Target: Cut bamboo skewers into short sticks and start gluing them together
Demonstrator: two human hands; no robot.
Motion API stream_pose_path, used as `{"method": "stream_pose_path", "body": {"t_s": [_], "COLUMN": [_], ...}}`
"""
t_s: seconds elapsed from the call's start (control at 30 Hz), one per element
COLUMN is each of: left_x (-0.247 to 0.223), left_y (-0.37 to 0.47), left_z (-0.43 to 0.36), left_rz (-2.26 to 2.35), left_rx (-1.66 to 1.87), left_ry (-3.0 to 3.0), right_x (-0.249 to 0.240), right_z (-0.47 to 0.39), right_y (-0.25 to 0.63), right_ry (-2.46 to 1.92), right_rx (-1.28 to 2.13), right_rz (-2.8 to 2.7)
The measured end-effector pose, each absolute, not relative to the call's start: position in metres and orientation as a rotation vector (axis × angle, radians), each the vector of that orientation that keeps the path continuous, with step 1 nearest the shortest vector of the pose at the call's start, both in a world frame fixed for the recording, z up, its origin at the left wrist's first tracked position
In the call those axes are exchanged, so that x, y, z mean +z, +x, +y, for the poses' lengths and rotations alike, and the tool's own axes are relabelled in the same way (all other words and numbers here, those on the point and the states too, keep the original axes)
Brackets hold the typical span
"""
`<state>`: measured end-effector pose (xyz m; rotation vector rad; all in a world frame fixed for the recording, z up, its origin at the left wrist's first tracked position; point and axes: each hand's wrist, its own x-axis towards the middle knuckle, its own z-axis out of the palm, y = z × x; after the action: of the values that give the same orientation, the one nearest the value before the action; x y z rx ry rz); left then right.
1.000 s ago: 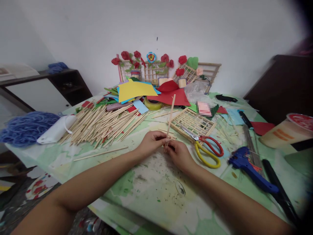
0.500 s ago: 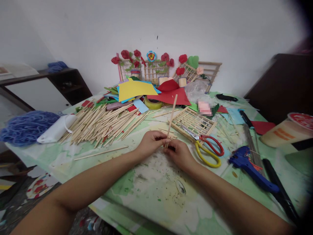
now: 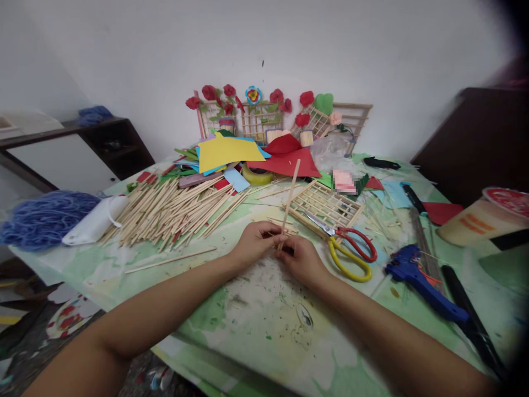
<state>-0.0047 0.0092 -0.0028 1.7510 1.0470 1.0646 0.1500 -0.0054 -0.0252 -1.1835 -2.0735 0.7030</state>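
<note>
- 1 thin wooden stick (image 3: pixel 291 196) stands in the hands above the table (image 3: pixel 248 331); its long axis runs upward, leaning slightly right, the free end pointing toward the red paper (image 3: pixel 295 164).
- The left hand (image 3: pixel 255 242) pinches the stick near its lower end between thumb and fingers.
- The right hand (image 3: pixel 303 259), touching the left, pinches just below, fingers curled.
- Beyond the hands lies 1 wooden lattice (image 3: pixel 326 199), the scissors (image 3: pixel 331 230) overlapping its near edge.
- Farther left spreads a stick pile (image 3: pixel 173 212); farther right, 1 blue glue gun (image 3: pixel 425 289).
</note>
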Motion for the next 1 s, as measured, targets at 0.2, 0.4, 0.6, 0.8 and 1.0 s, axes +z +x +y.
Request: {"method": "stream_pose_path", "body": {"t_s": [0.2,0.4,0.6,0.8,1.0], "left_x": [-0.005,-0.011,-0.008,-0.004,-0.003], "left_y": [-0.005,-0.004,-0.007,-0.01,-0.008], "left_z": [0.009,0.011,0.015,0.018,0.016], "left_rz": [0.937,0.94,0.971,0.96,0.982], "left_rx": [1.095,1.069,1.068,1.045,1.019], "left_ry": [1.691,1.154,0.918,0.8,0.851], "right_x": [-0.024,-0.017,-0.014,-0.014,-0.015], "right_z": [-0.006,-0.009,-0.01,-0.012,-0.012], "right_y": [0.149,0.149,0.154,0.154,0.154], "right_ry": [-1.166,-1.164,-1.142,-1.079,-1.026], "right_rx": [0.655,0.649,0.684,0.676,0.636], "right_rz": [-2.093,-2.147,-2.241,-2.252,-2.243]}}
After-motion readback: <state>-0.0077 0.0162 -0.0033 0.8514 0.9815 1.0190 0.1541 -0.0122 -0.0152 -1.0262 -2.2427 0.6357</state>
